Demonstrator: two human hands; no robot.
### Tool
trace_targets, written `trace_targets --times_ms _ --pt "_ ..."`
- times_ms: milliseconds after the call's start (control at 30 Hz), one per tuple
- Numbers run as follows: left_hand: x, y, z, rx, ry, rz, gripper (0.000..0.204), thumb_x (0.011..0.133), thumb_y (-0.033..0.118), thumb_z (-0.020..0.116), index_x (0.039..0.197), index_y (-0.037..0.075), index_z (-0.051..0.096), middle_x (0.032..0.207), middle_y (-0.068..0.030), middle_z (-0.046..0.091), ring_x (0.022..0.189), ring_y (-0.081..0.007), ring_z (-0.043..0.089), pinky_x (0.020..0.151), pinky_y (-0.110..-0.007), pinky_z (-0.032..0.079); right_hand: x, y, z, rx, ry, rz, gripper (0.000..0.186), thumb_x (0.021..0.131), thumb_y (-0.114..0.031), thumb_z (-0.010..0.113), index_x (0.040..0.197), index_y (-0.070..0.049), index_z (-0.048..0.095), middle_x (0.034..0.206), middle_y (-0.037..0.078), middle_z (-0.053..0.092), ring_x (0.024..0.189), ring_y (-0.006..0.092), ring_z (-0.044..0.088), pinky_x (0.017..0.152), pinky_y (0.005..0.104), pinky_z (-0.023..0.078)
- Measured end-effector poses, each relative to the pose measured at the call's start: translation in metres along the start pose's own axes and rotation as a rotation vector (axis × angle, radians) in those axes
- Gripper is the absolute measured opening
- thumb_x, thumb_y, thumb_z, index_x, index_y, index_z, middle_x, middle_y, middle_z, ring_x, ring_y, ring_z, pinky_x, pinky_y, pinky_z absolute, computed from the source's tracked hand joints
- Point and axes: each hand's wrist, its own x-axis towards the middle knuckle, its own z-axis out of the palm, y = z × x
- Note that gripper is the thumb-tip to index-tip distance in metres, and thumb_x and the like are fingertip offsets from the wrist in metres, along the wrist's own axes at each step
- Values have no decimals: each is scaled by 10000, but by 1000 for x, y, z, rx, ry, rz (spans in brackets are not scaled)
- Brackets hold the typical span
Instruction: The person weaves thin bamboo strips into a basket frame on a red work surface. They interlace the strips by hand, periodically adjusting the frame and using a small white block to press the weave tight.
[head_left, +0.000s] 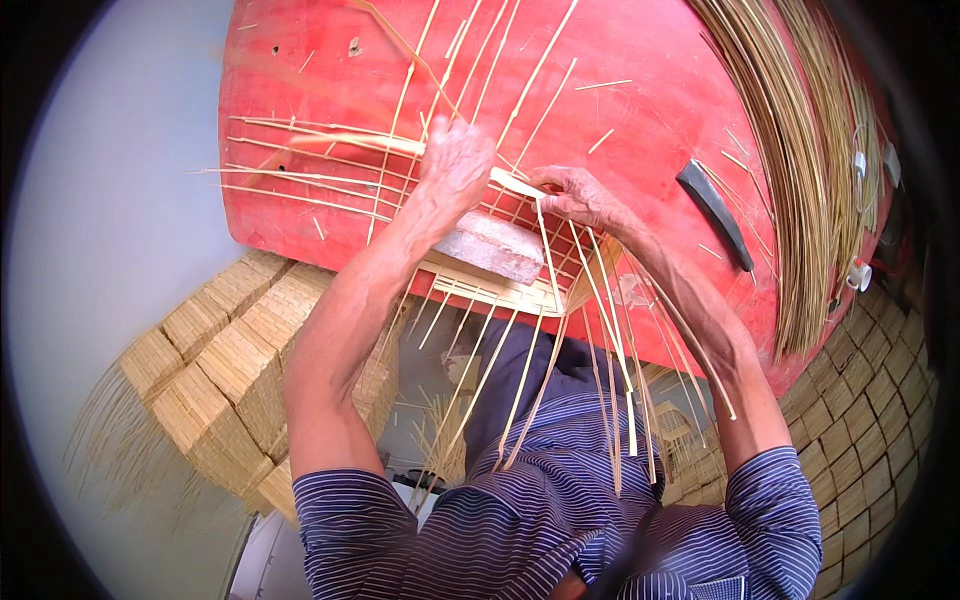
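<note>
An open lattice of thin pale reeds (330,178), woven into a small rectangular base, lies at the near edge of the red table. A flat pale strip (515,183) runs along the lattice's far side, its left end smeared by motion. My left hand (458,165), slightly blurred, is closed around this strip. At the far right corner my right hand (578,194) pinches the same strip between thumb and fingers. A rough whitish stone block (490,247) rests on the lattice, below my hands. Loose reed ends hang over the table's edge toward my lap.
A black curved blade-like tool (716,215) lies on the red table (620,120), right of my right arm. A long bundle of reeds (785,180) runs along the right side. Stacked woven blocks (225,360) stand at the lower left, more (850,430) at the lower right.
</note>
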Motion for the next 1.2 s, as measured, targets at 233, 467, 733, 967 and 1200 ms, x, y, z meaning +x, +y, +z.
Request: trace_targets --times_ms 233,467,733,967,1200 --pt "-22 -13 20 -407 -404 -361 556 807 535 713 946 -4 729 904 -195 735 932 -358 701 883 -500 459 4 -1 3 -164 11 21 480 833 -12 669 1304 -12 573 1217 179 668 1189 292 613 1011 416 481" --pt "-23 -32 59 -869 -64 -681 679 849 472 707 1309 -5 562 1077 -162 740 1035 -273 702 873 -387 532 9 -1 11 -125 -20 -28 585 798 66 624 1367 -22 518 1284 158 621 1235 258 569 1066 390 442" --pt "-9 -8 55 -1311 559 -682 395 866 219 754 1120 -47 610 969 -121 710 883 -152 675 785 -286 553 7 2 8 -15 -15 -77 623 792 60 632 1395 -18 495 1312 161 610 1257 251 550 1081 394 429" --pt "36 -31 89 -1929 397 -996 567 857 211 774 1256 -42 460 970 -153 678 770 -193 657 685 -311 538 3 -4 9 -241 -12 -64 614 800 30 640 1392 -4 479 1329 200 588 1259 326 555 1081 412 429" --pt "56 -38 77 -1174 290 -1079 103 775 114 694 816 20 697 715 -107 684 677 -231 661 653 -371 513 7 -2 9 -250 -21 -87 619 796 14 659 1387 -9 477 1347 199 574 1279 339 542 1091 420 424"
